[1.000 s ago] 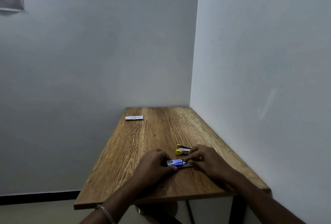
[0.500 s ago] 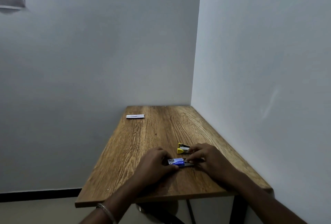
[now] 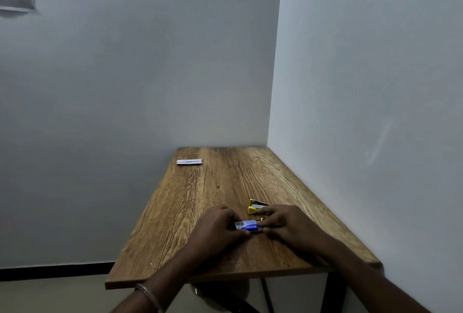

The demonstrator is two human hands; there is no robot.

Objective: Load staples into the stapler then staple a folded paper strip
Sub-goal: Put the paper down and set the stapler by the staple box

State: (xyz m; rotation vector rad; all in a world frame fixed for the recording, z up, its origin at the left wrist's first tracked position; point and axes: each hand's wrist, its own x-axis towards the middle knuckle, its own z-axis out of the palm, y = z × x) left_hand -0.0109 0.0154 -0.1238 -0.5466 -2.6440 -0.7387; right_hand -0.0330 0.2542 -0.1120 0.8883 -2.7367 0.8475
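Far up the counter point(image 3: 225, 187), left of centre in the frame, the folded paper strip point(image 3: 189, 162) lies thin and limp; pick it up by its long edges. Lower centre, your left hand point(image 3: 215, 230) grips one end of the small blue staple box point(image 3: 248, 226), a light cardboard thing that crushes easily, while your right hand point(image 3: 288, 227) pinches its other end. Just above them sits the yellow stapler point(image 3: 255, 207), rigid; hold it by its body.

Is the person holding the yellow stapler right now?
No, the yellow stapler lies on the table; both hands hold the blue staple box.
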